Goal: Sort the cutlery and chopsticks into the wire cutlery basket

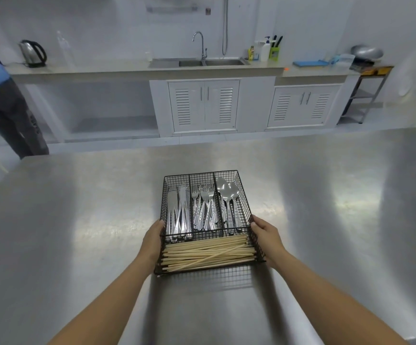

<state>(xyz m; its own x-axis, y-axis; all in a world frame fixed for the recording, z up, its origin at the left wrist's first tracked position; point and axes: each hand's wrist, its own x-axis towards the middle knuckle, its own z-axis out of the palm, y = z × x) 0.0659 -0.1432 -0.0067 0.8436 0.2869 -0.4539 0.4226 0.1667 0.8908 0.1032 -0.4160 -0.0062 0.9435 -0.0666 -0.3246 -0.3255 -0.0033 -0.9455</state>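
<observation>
A black wire cutlery basket [227,173] sits on the steel table in front of me. Its far left compartment holds knives [179,210], the middle one forks [205,205], the right one spoons [228,195]. The wide near compartment is filled with pale wooden chopsticks [208,253] lying crosswise. My left hand [152,241] grips the basket's left side and my right hand [268,237] grips its right side, both near the front.
The steel table [77,220] stretches wide on all sides. Beyond it stands a counter with a sink [209,62], a kettle [32,53] and bottles. A person [5,105] stands at the far left past the table's corner.
</observation>
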